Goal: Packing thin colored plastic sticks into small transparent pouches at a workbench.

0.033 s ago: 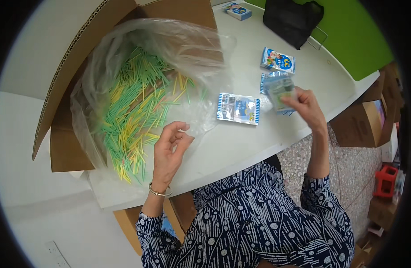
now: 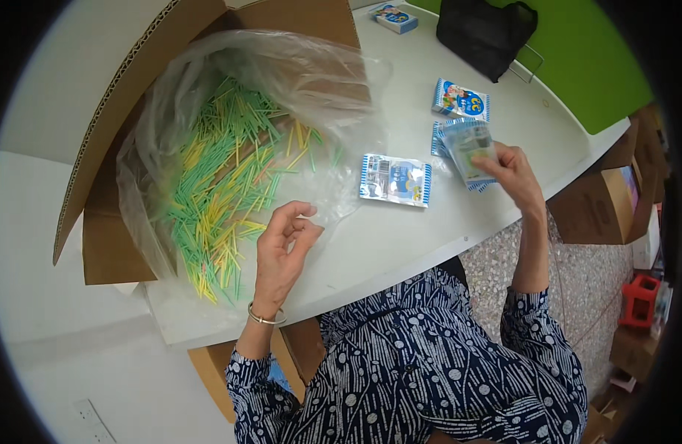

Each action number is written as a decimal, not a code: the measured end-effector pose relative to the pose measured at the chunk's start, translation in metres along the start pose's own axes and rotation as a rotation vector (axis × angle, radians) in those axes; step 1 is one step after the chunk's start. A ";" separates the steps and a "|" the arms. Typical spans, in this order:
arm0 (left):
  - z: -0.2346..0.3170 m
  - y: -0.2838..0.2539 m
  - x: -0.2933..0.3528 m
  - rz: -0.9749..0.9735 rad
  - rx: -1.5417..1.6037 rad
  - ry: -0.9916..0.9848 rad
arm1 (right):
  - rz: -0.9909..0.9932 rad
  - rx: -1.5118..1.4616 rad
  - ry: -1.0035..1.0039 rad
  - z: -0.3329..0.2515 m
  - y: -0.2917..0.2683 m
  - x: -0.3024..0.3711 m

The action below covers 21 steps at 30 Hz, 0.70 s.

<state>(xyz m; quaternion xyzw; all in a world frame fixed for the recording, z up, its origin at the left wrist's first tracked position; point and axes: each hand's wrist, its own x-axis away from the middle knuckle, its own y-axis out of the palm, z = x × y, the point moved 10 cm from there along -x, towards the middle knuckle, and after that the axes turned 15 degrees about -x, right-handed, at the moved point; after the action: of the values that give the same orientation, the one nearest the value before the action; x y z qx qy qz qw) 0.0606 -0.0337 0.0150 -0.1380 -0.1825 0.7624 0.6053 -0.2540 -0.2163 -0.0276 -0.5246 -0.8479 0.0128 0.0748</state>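
Observation:
My left hand point(image 2: 284, 248) hovers beside a clear plastic bag point(image 2: 333, 185) full of short green and yellow sticks point(image 2: 222, 177). Its fingers are loosely curled, thumb and forefinger apart, with nothing visible between them. On the right, my right hand point(image 2: 516, 180) pinches a small see-through packet point(image 2: 470, 152) with something green showing inside. That packet is held over other blue-and-white packets, which it partly covers. Between my hands a flat blue-and-white packet point(image 2: 395, 180) lies on the white table point(image 2: 400, 240).
The bag sits in an open cardboard box point(image 2: 111, 177) lying on its side. Another blue-and-white packet point(image 2: 462, 100) lies beyond my right hand, and a small box point(image 2: 393, 18) stands at the back. A black bag point(image 2: 485, 33) rests by the green panel. Cartons point(image 2: 596, 211) stand on the floor at right.
My right hand has shifted slightly to the right and the packet in it shows more clearly. The left hand has hardly moved.

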 end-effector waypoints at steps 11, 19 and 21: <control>-0.011 0.005 0.001 -0.058 -0.102 -0.039 | 0.276 0.785 -0.490 -0.062 0.030 0.013; -0.004 0.024 -0.001 -0.141 -0.153 -0.001 | 0.056 0.660 -0.632 -0.037 0.114 0.002; -0.011 0.023 0.001 -0.130 -0.156 -0.011 | 0.041 0.654 -0.625 -0.033 0.115 -0.003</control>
<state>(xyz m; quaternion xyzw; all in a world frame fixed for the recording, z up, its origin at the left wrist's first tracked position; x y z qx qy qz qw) 0.0446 -0.0361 -0.0051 -0.1685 -0.2532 0.7059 0.6397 -0.1454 -0.1692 -0.0066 -0.4611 -0.7706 0.4393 -0.0231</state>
